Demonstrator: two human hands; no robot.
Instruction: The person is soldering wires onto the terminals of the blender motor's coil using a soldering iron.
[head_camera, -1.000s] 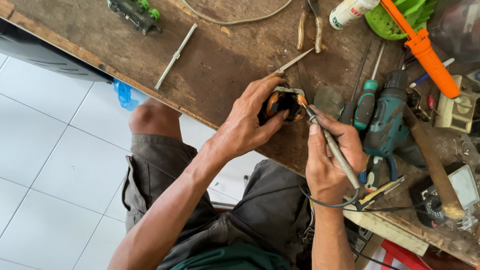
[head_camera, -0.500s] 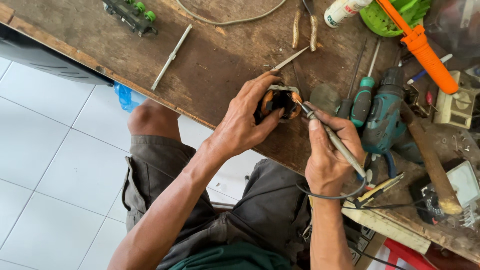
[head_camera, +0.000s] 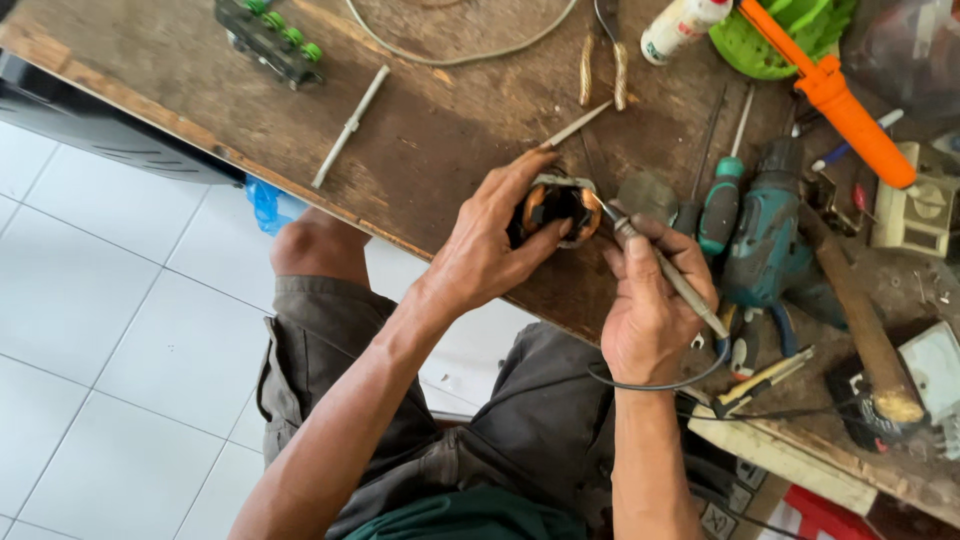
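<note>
The left hand (head_camera: 490, 255) grips a small round motor stator with copper-coloured windings in a dark metal shell (head_camera: 557, 207), its fingers curled closed around the near and left sides of it so the open face looks up. The stator sits at the near edge of the worn brown wooden worktop (head_camera: 430, 150), partly propped on it and partly carried by the hand.

The right hand (head_camera: 652, 310), just right of the stator, has its fingers closed in a pen grip around a slim grey soldering iron with a black cord (head_camera: 668, 272). The iron's tip rests at the stator's right rim, where the windings meet the shell. The cord loops under the wrist.

Judged from this, the step in hand is work on a winding lead or terminal at the stator's rim, most likely soldering; whether a joint has formed is too small to tell. The next move calls for a steady tip on that one spot, the left hand keeping the stator from turning, and care not to scorch the neighbouring copper coil.

Right of the stator lie a green-handled screwdriver (head_camera: 722, 205) and a teal cordless drill (head_camera: 770, 250). Beyond the stator, further from the person, a thin grey metal rod (head_camera: 349, 126) lies well apart.
</note>
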